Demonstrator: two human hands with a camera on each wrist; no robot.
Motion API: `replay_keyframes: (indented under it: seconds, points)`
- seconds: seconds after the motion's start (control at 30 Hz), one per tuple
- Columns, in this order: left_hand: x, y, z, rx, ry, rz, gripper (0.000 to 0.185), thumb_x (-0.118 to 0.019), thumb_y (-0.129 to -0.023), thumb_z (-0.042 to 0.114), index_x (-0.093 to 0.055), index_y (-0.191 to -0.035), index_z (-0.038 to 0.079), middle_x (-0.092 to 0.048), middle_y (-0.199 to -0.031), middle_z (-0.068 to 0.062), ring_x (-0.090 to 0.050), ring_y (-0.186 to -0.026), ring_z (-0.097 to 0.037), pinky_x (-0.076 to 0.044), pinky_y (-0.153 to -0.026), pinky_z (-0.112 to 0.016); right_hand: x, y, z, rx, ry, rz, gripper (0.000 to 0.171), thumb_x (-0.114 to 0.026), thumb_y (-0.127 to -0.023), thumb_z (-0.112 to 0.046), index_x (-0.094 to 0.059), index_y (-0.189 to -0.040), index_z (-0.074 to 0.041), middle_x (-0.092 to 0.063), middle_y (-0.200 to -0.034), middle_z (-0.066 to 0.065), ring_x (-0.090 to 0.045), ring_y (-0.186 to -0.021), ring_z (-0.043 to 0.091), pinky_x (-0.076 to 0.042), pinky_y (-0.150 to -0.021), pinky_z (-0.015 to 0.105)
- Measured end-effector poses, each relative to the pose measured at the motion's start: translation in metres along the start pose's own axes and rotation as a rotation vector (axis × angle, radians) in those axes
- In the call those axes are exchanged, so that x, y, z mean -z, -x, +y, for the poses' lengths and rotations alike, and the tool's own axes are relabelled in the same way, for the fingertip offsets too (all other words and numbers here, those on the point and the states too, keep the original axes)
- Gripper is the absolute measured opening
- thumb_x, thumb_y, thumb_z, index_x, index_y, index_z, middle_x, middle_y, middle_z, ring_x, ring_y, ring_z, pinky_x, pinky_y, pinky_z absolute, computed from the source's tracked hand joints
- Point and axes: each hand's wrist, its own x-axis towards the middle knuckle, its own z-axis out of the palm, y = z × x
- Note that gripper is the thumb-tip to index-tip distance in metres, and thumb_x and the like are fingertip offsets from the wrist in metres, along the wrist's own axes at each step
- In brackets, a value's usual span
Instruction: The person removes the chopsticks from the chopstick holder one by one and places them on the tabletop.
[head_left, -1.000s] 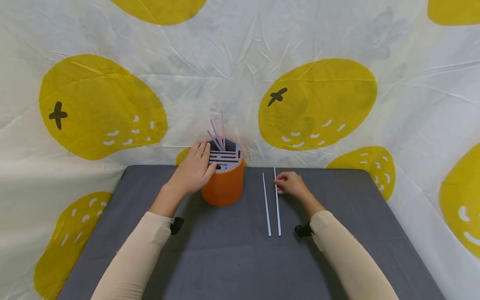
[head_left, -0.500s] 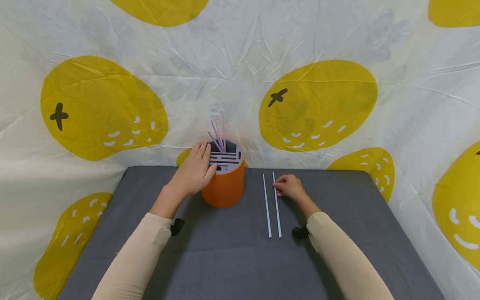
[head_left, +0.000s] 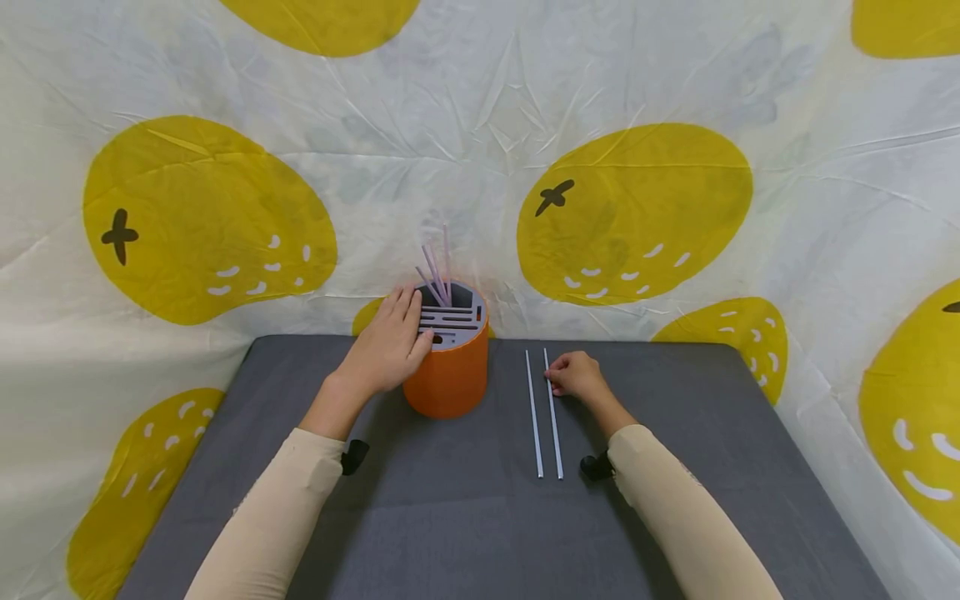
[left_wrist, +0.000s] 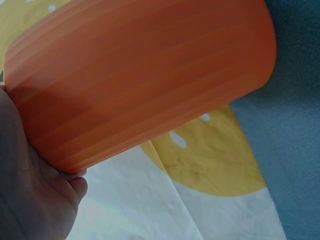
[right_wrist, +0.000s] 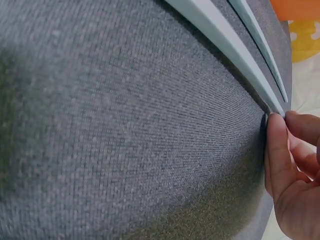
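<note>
An orange cylindrical holder point(head_left: 447, 375) point(left_wrist: 140, 75) with a grey slotted lid point(head_left: 456, 317) stands at the back of the grey mat point(head_left: 450, 517). Several pale purple straws point(head_left: 435, 268) stick out of it. My left hand point(head_left: 408, 321) point(left_wrist: 30, 190) rests on its left side, fingers straight over the lid's edge and palm against the wall. Two pale straws lie side by side on the mat to the right, a left one point(head_left: 533, 417) point(right_wrist: 260, 42) and a right one point(head_left: 553, 421) point(right_wrist: 220, 30). My right hand point(head_left: 557, 382) point(right_wrist: 285, 120), fingers curled, pinches the right straw's far end, which still lies flat.
A white cloth with big yellow fruit prints point(head_left: 637, 208) point(left_wrist: 200, 165) hangs behind the mat and drapes around its sides. The mat's back edge runs just behind the holder. Black wrist straps point(head_left: 354, 454) show at both sleeves.
My right hand has crept slightly up to the right straw's far end. The left hand and the holder have stayed put.
</note>
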Motion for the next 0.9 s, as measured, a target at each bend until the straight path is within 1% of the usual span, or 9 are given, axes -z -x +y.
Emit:
replay_keyframes:
  seconds: [0.27, 0.43, 0.57, 0.67, 0.9]
  points:
    - [0.0, 0.0, 0.0, 0.0, 0.007, 0.011, 0.072, -0.028, -0.11, 0.041, -0.014, -0.163, -0.006, -0.012, -0.172, -0.024, -0.007, -0.161, -0.04, -0.011, -0.131, -0.051, -0.002, 0.001, 0.0, 0.019, -0.019, 0.026, 0.014, -0.074, -0.094, -0.008, -0.072, -0.095, 0.006, -0.071, -0.071, 0.009, -0.066, -0.054, 0.007, -0.06, -0.055, 0.025]
    - [0.0, 0.0, 0.0, 0.002, 0.006, 0.009, 0.072, -0.028, -0.11, 0.041, -0.014, -0.163, -0.006, -0.011, -0.172, -0.023, -0.007, -0.161, -0.04, -0.011, -0.132, -0.05, -0.002, 0.004, -0.001, 0.034, -0.018, 0.021, 0.015, -0.072, -0.095, -0.009, -0.072, -0.097, 0.006, -0.072, -0.077, 0.012, -0.068, -0.058, 0.009, -0.062, -0.058, 0.027]
    - [0.001, 0.0, 0.0, 0.006, 0.001, 0.001, 0.072, -0.028, -0.11, 0.041, -0.013, -0.163, -0.005, -0.01, -0.172, -0.023, -0.006, -0.161, -0.039, -0.01, -0.132, -0.05, 0.001, 0.006, -0.002, 0.044, -0.014, 0.016, 0.015, -0.072, -0.096, -0.01, -0.07, -0.099, 0.005, -0.073, -0.08, 0.013, -0.069, -0.06, 0.011, -0.063, -0.06, 0.029]
    - [0.002, 0.0, 0.001, 0.007, -0.001, -0.005, 0.072, -0.028, -0.11, 0.041, -0.013, -0.163, -0.006, -0.01, -0.172, -0.023, -0.007, -0.161, -0.039, -0.01, -0.132, -0.049, 0.004, 0.008, -0.005, 0.07, -0.009, 0.025, 0.015, -0.071, -0.097, -0.012, -0.07, -0.1, 0.003, -0.072, -0.079, 0.011, -0.069, -0.061, 0.012, -0.063, -0.06, 0.029]
    - [0.001, 0.001, 0.0, -0.001, 0.005, -0.002, 0.072, -0.029, -0.11, 0.04, -0.014, -0.162, -0.007, -0.011, -0.172, -0.024, -0.006, -0.16, -0.041, -0.009, -0.132, -0.05, 0.015, 0.011, -0.02, 0.178, 0.041, 0.048, 0.018, -0.068, -0.099, -0.017, -0.072, -0.103, 0.0, -0.071, -0.077, 0.007, -0.069, -0.062, 0.011, -0.061, -0.06, 0.027]
